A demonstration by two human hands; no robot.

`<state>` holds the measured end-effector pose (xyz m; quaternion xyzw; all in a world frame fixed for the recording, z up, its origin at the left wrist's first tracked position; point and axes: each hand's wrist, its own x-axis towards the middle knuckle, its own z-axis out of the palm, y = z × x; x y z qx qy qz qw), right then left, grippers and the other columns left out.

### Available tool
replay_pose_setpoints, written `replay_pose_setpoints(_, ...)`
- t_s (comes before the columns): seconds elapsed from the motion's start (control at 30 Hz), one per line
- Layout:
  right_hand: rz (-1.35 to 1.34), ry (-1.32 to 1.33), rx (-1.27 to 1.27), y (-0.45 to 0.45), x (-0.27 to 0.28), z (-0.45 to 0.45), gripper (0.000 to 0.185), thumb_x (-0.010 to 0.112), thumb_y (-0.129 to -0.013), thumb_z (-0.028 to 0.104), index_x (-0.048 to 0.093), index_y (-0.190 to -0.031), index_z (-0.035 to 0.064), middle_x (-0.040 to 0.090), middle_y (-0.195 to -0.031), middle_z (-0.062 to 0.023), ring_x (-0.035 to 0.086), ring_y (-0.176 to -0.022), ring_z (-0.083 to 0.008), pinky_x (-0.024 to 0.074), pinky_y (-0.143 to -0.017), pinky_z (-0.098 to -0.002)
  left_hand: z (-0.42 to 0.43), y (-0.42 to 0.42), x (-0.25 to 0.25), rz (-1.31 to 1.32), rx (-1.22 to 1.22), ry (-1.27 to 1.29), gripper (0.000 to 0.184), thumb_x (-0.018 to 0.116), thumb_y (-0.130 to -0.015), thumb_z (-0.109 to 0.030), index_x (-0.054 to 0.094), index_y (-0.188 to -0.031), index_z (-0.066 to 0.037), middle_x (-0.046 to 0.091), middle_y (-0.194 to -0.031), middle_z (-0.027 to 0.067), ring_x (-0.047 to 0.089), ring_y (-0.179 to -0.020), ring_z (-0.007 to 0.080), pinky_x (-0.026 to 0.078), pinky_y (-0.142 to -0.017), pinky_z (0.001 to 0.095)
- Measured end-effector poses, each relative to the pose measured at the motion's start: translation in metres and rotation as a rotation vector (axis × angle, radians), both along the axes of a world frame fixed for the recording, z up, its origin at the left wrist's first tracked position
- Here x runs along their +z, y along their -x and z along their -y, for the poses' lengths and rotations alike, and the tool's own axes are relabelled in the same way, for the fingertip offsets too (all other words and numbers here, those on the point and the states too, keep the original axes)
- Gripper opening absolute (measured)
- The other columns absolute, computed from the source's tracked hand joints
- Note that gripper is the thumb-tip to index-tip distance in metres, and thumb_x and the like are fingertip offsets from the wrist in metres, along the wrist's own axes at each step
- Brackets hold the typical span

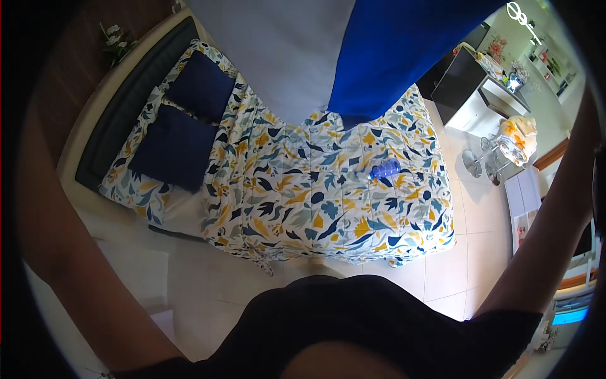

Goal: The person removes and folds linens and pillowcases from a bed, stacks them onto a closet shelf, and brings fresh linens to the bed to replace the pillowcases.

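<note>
Both my arms reach up along the two sides of the head view, and my left and right hands are outside it. A large cloth with a grey part [284, 57] and a bright blue part [391, 50] hangs from the top edge, over the far side of the bed. Whether my hands hold it is hidden. Beneath it lies a quilt [297, 202] with a leaf print in white, navy, yellow and grey-green. A blue see-through plastic bottle [385, 168] rests on its side on the quilt, to the right of the middle.
Two navy pillows [173, 145] lie by the dark headboard [117, 120] at left. Pale floor tiles [442, 265] surround the bed. At right stand a dark and white cabinet [470, 95] and a stool [492, 164] with orange and white cloth on it.
</note>
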<state>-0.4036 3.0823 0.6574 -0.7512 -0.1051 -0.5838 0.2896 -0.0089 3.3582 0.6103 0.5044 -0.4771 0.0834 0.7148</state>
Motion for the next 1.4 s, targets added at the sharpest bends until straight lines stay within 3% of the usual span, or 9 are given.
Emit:
replay_pose_setpoints(0.27,-0.330,0.146,-0.058,0.200,-0.209,-0.105,0.033,0.056,-0.087,0.044,0.059,-0.103,0.0152,0.055,-0.090,-0.0096,0.050,-0.082,-0.0234,0.0427,-0.067,-0.0382,-0.157,0.139,-0.184,0.342,0.190,-0.212,0.024,0.066,-0.080,-0.011,0.054,-0.100,-0.007,0.059,-0.098,0.0107,0.061,-0.086,0.0228,0.050,-0.073,0.0275)
replay_pose_setpoints(0.4,-0.454,-0.370,-0.007,0.219,-0.337,-0.212,0.030,0.073,-0.073,0.040,0.063,-0.079,0.0121,0.051,-0.073,-0.0071,0.043,-0.074,-0.0205,0.0350,-0.067,-0.0356,-0.220,0.208,-0.328,0.594,0.344,-0.723,0.023,0.068,-0.078,-0.013,0.054,-0.096,-0.009,0.060,-0.095,0.0091,0.061,-0.082,0.0215,0.051,-0.069,0.0249)
replay_pose_setpoints(0.5,-0.593,-0.798,0.004,0.241,-0.390,-0.253,0.021,0.071,-0.068,0.023,0.063,-0.069,0.0031,0.054,-0.078,-0.0100,0.047,-0.082,-0.0226,0.0362,-0.078,-0.0379,-0.248,0.238,-0.410,-0.480,-0.686,-0.290,0.028,0.078,-0.064,0.000,0.052,-0.069,-0.006,0.063,-0.094,0.0112,0.057,-0.095,0.0246,0.047,-0.083,0.0343)
replay_pose_setpoints(0.63,-0.946,-0.986,-0.030,0.257,-0.428,-0.262,0.013,0.064,-0.068,0.007,0.063,-0.075,-0.0037,0.058,-0.092,-0.0117,0.052,-0.092,-0.0219,0.0381,-0.084,-0.0332,-0.263,0.242,-0.439,-0.286,-0.603,-0.781,0.030,0.077,-0.061,0.004,0.051,-0.049,-0.003,0.067,-0.084,0.0067,0.056,-0.098,0.0230,0.044,-0.083,0.0347)
replay_pose_setpoints(0.73,-1.073,-1.030,0.020,0.247,-0.437,-0.264,0.009,0.062,-0.072,0.002,0.063,-0.079,-0.0033,0.059,-0.093,-0.0102,0.053,-0.091,-0.0201,0.0396,-0.082,-0.0317,-0.259,0.244,-0.441,-0.435,-0.728,-0.840,0.012,0.076,-0.062,0.004,0.067,-0.065,-0.003,0.067,-0.085,0.0061,0.058,-0.091,0.0216,0.045,-0.080,0.0345)
replay_pose_setpoints(0.93,-1.237,-1.006,0.093,0.215,-0.453,-0.208,0.009,0.063,-0.077,0.003,0.063,-0.084,-0.0030,0.061,-0.087,-0.0043,0.051,-0.080,-0.0115,0.0399,-0.076,-0.0262,-0.214,0.200,-0.452,-0.573,-0.761,-1.073,0.015,0.073,-0.065,0.005,0.071,-0.078,0.000,0.066,-0.082,0.0066,0.060,-0.082,0.0140,0.047,-0.077,0.0301)
replay_pose_setpoints(1.17,-0.888,-0.964,0.132,0.077,-0.535,0.036,0.013,0.061,-0.083,0.012,0.061,-0.086,-0.0007,0.060,-0.082,-0.0034,0.054,-0.078,-0.0130,0.0418,-0.076,-0.0265,-0.014,0.044,-0.530,-0.802,-0.430,-0.716,0.030,0.069,-0.077,-0.006,0.061,-0.103,0.006,0.064,-0.093,0.0098,0.060,-0.083,0.0141,0.046,-0.078,0.0258)
replay_pose_setpoints(1.27,-0.622,-1.282,0.197,-0.040,-0.564,0.150,0.035,0.061,-0.086,0.021,0.054,-0.114,0.0022,0.062,-0.096,-0.0055,0.057,-0.086,-0.0168,0.0417,-0.082,-0.0336,0.127,-0.024,-0.543,-0.690,-0.333,-0.637,0.050,0.067,-0.082,-0.020,0.050,-0.124,0.003,0.062,-0.103,0.0083,0.059,-0.082,0.0142,0.045,-0.079,0.0279)
replay_pose_setpoints(1.4,-1.004,-1.131,-0.269,-0.132,-0.673,0.254,0.075,0.065,-0.081,0.043,0.034,-0.137,0.0045,0.052,-0.126,-0.0126,0.046,-0.118,-0.0222,0.0320,-0.099,-0.0386,0.227,-0.041,-0.604,-0.678,-0.076,-0.887,0.082,0.063,-0.081,-0.044,0.028,-0.140,0.001,0.057,-0.116,0.0127,0.055,-0.091,0.0179,0.043,-0.080,0.0308)
